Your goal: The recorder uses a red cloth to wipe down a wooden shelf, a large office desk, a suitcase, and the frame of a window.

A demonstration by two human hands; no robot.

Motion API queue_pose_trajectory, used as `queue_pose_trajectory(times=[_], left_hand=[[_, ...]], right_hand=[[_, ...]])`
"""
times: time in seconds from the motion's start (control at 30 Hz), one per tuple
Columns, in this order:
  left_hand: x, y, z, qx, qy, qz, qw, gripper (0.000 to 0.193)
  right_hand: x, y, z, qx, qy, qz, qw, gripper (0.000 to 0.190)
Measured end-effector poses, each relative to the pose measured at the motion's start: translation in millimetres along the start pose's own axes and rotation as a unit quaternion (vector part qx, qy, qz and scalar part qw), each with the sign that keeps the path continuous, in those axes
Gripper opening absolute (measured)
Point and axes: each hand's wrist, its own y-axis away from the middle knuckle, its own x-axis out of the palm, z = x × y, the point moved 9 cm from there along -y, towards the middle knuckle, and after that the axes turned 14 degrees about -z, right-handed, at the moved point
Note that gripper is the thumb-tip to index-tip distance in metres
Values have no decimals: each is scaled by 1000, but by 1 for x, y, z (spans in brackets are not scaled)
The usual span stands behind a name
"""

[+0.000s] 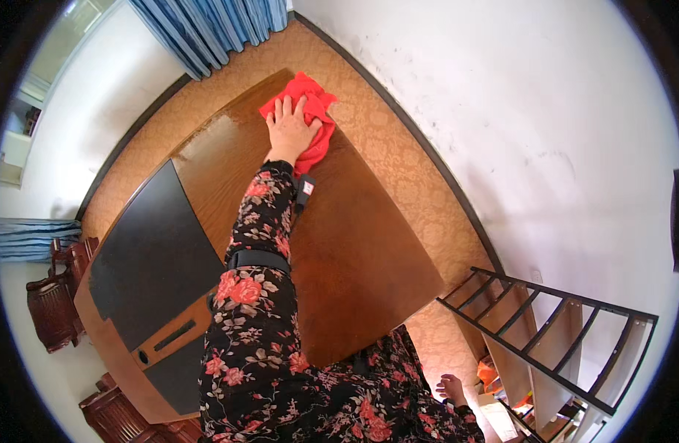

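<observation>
My left hand [292, 131] lies palm down on a crumpled red cloth [312, 99], fingers spread over it and thumb pressed into its folds. The cloth rests at the far corner of a brown wooden desk [356, 255] and hangs slightly past the edge. My left arm, in a black floral sleeve with a dark strap around it, stretches across the desktop. A small black device with a white label [305, 191] shows beside that forearm. At my right side, apart from the desk, my right hand [452, 389] hangs with loosely bent fingers and nothing in it.
Black panels [156, 255] and a slotted wooden strip [173, 336] are set into the desk's left part. Carved wooden chairs [51, 304] stand at left. A black-framed shelf rack [550, 332] is at right. Blue curtains [217, 33] and white walls [511, 111] enclose the corner.
</observation>
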Motion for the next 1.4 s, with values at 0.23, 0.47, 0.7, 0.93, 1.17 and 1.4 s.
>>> queue_pose_trajectory(times=[0.23, 0.47, 0.7, 0.93, 1.17, 1.4], left_hand=[[-19, -3, 157, -126, -95, 16, 987, 72], [-101, 113, 304, -274, -155, 6, 949, 76], [-129, 195, 231, -204, -192, 5, 960, 73], [-136, 267, 21, -46, -47, 102, 993, 83], [-121, 244, -130, 15, 82, 37, 996, 77], [-158, 326, -154, 55, 111, 70, 990, 79]], right_hand=[[-15, 19, -9, 18, 11, -39, 999, 31], [18, 9, -10, 7, 48, 12, 999, 26], [45, -34, 50, -72, 53, 27, 996, 26], [52, -39, 91, -130, 79, 14, 988, 26], [53, -42, 132, -251, 90, 40, 963, 25], [16, -55, 113, -243, 76, 18, 967, 24]])
